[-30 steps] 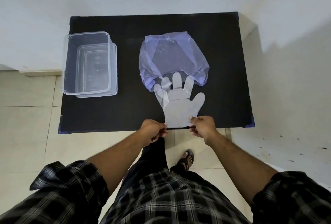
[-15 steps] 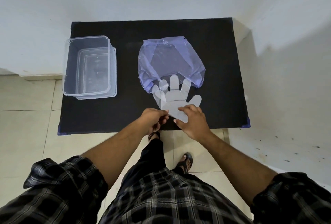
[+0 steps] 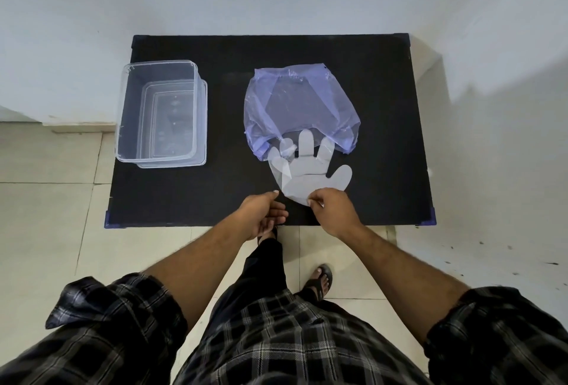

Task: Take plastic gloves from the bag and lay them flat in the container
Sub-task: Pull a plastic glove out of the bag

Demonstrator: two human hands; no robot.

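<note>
No brand, label or writing can be read on anything here.

The glove (image 3: 302, 180) is a thin, flat sheet of cloudy, see-through plastic cut in the outline of a spread hand, pale grey against the black worktop (image 3: 384, 101). A crease or folded flap runs down its left edge. It lies just beyond the right hand (image 3: 330, 209), with its cuff end at that hand's fingertips and its own finger shapes pointing away, their tips reaching the mouth of the bag (image 3: 299, 104). At least one more glove finger seems to lie under it on the left, though how many layers there are cannot be told.

The right hand pinches the near edge of the glove between thumb and fingers, the other fingers curled. The left hand (image 3: 264, 212) sits just to the left of the right one, loosely half-curled with nothing in it, its fingertips close to the glove's corner but apart from it.

The bag is crumpled, translucent blue-violet plastic, farther from the hands than the glove, with its opening facing them.

The container (image 3: 159, 112) is a clear, rectangular plastic tub standing well away to the far left of the left hand, at the worktop's left edge; a second clear piece of the same shape appears to sit under it, and no glove lies in it.
</note>
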